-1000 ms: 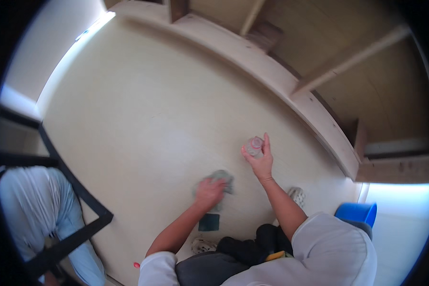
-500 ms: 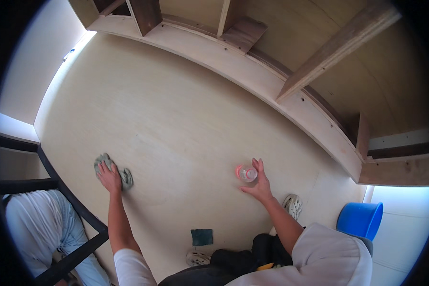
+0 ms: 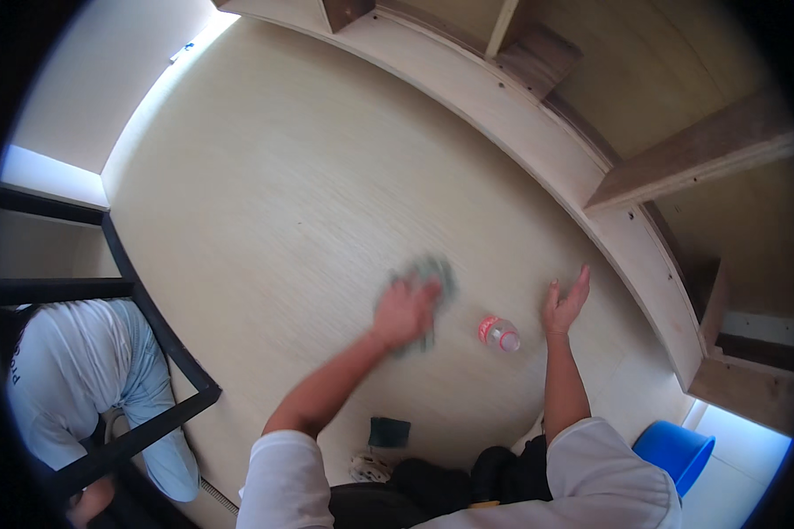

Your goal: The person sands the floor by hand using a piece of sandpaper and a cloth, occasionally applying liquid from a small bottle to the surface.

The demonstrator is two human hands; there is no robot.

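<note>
My left hand (image 3: 406, 309) presses a grey-green cloth (image 3: 434, 275) against the pale wood floor panel (image 3: 265, 220); motion smears both hand and cloth. To its right a small clear plastic bottle (image 3: 503, 335) with a red band rests on the panel, touched by neither hand. I cannot tell whether it stands or lies. Further right, my right hand (image 3: 566, 304) is held up with thumb and fingers apart, holding nothing.
A dark green pad (image 3: 388, 432) lies near my shoe (image 3: 370, 467). A wooden frame (image 3: 503, 97) borders the far right. At lower right is a blue bucket (image 3: 675, 454). Beyond a black metal frame (image 3: 172, 339) at left, another person (image 3: 88, 379) bends down.
My left hand has swept the cloth to the right. My right hand has let go of the bottle, now on the panel, and moved away rightward. The view has shifted.
</note>
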